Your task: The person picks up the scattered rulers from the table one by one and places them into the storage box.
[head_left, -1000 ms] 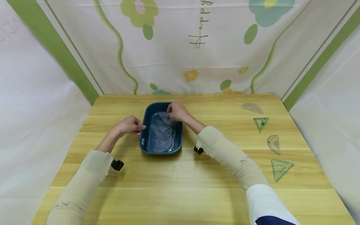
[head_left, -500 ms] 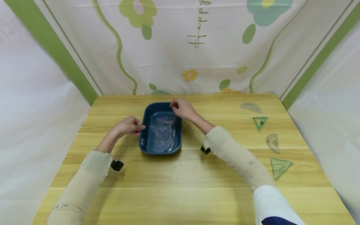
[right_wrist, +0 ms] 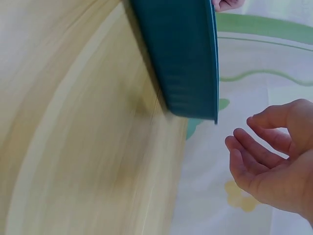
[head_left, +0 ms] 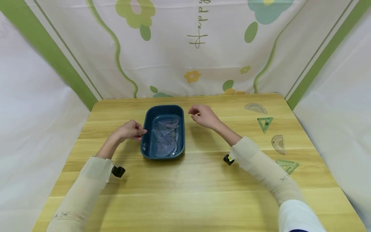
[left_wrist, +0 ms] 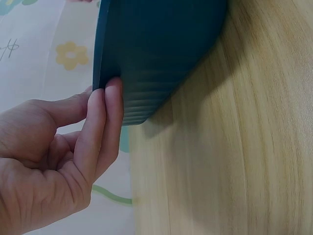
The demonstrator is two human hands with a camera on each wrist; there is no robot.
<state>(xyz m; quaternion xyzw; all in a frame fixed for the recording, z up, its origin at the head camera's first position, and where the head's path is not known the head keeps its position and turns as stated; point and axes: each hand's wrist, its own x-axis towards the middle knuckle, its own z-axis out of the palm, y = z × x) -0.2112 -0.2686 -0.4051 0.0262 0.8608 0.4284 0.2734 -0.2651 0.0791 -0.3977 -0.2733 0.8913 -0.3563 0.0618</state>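
A dark blue tray (head_left: 146,129) sits mid-table with clear rulers (head_left: 165,135) lying inside it. The left hand (head_left: 130,130) steadies the tray, fingertips (left_wrist: 110,98) touching its left rim. The right hand (head_left: 204,116) hovers just right of the tray, fingers loosely curled, holding nothing. Judged step: between pickups. Next likely calls for reaching right to a protractor (head_left: 255,108) or green triangle (head_left: 265,123) on the table (head_left: 188,187).
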